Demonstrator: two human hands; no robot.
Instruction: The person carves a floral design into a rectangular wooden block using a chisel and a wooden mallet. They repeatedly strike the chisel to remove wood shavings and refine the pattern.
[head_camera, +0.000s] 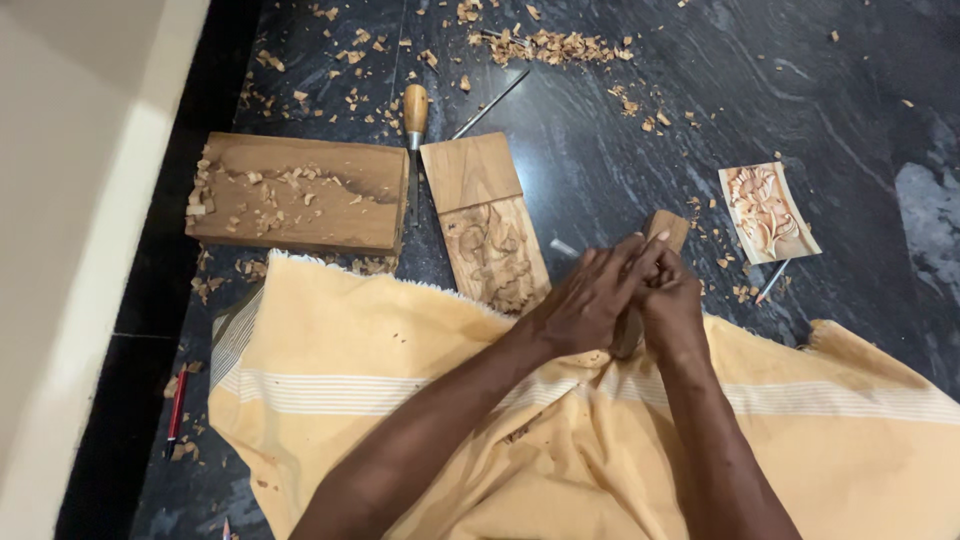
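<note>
HOLD: left hand (585, 305) and right hand (668, 300) fingers are clamping the wooden block (655, 260) over the yellow cloth (400, 400) | POSITION: carved panel (495, 255) lying at 9 o'clock | RISK: block is likely slipping if grip loosens, striking floor (800, 90).

I see a small block of pale brown wood (665, 232) just right of the frame's centre, clasped between both hands so that only its upper end shows; that end is flat-faced and roughly rectangular, with rounded corners, tilted up and to the right above the dark stone floor; a lower edge of it shows as a darker strip between the two palms, running down toward the yellow cloth; the rest is covered by fingers, so I cannot tell its full length or whether its hidden faces are carved; it sits well apart from the other wooden pieces in the upper half of the frame.
</note>
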